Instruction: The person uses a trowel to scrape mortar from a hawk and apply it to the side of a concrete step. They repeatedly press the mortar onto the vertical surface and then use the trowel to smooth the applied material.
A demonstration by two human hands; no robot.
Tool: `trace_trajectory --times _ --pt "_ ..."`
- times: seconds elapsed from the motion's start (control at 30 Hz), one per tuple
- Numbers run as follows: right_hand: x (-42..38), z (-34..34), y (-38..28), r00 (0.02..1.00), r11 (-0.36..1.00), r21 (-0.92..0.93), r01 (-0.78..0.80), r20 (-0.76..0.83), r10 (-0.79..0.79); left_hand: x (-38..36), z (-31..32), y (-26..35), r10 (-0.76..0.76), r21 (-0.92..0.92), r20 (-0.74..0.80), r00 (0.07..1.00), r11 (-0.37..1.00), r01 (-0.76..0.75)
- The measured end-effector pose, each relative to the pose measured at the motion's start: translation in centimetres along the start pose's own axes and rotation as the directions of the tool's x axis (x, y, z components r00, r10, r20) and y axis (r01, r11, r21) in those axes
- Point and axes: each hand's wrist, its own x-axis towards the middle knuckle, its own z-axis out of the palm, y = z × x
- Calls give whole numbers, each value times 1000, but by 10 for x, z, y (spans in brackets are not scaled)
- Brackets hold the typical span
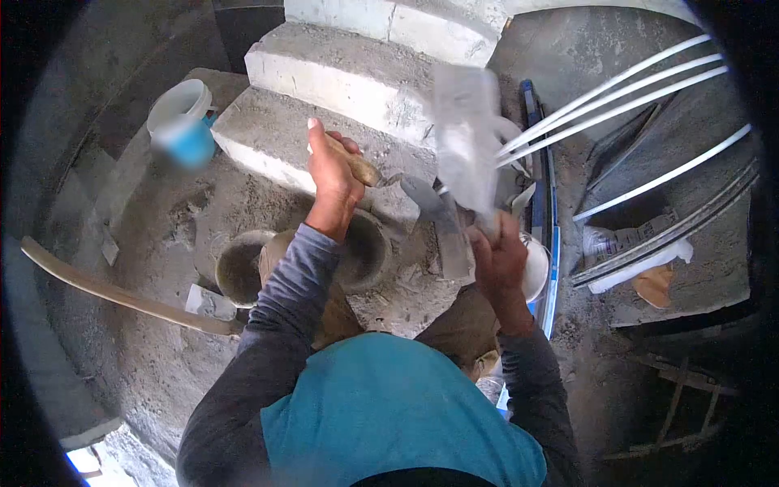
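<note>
My left hand (331, 174) is wrapped round the wooden handle of a trowel (363, 170), thumb stretched along it. Its grey metal blade points right, toward the middle of the view. On the right, my right hand (499, 264) grips a plastering trowel (466, 134) by its lower end; the pale rectangular blade stands up ahead of the hand and is smeared by motion. Below the hands, a round bucket (363, 253) sits between my knees, partly behind my left forearm. Another round bucket (242, 264) stands just left of it.
Dusty white-faced steps (324, 85) rise ahead. A white bucket with a blue label (180, 105) stands at upper left. A curved wooden strip (122, 299) lies at left beside a pale block (209, 303). White rods (617, 93) and a blue-edged level (553, 243) run along the right.
</note>
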Motion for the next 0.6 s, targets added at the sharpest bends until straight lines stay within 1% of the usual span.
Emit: trace_trajectory --times 0.03,0.07,0.1,0.13,0.2,0.23,0.27,0.3,0.33,0.37,0.43,0.47,0.53,0.6 --pt "-2 -4 1 997 998 52 26 -79 -22 0 -1 0 0 6 13 1000 1000 0" --pt "-7 -9 7 999 997 71 40 -36 -37 -1 0 0 -1 12 25 1000 1000 1" --pt "-7 -11 13 999 997 70 38 -36 -36 -2 1 0 -3 12 25 1000 1000 2" --pt "-5 -13 17 989 990 -17 143 -18 -143 -3 3 1 -6 0 1 1000 1000 6" --pt "3 -14 12 936 918 -183 352 40 -350 -3 4 2 -7 -13 -19 1000 1000 7" --pt "6 -15 7 970 928 -316 199 201 -140 -3 2 2 -28 -21 6 1000 999 28" --pt "10 -14 5 959 902 -422 84 281 42 -2 2 1 -48 -29 35 998 998 50" --pt "3 -9 16 970 899 -418 129 242 -27 -3 0 -3 -50 -34 43 998 998 52" --pt "3 -5 27 972 889 -416 191 209 -110 -2 -2 -8 -14 -1 23 1000 1000 14" --pt "10 -7 21 969 886 -416 207 211 -127 0 -1 -7 28 37 3 1000 999 -28" --pt "1 -10 8 983 985 -172 -5 182 37 2 -3 -9 42 77 -41 998 996 -39" --pt "-2 -10 9 982 986 -169 -10 184 42 2 0 -8 67 104 -68 995 993 -60" --pt "-3 -13 14 995 993 -74 89 -34 -91 2 2 -7 75 124 -69 995 990 -66" --pt "-7 -13 34 996 996 -53 68 -52 -70 6 0 -8 65 71 -53 997 996 -61"
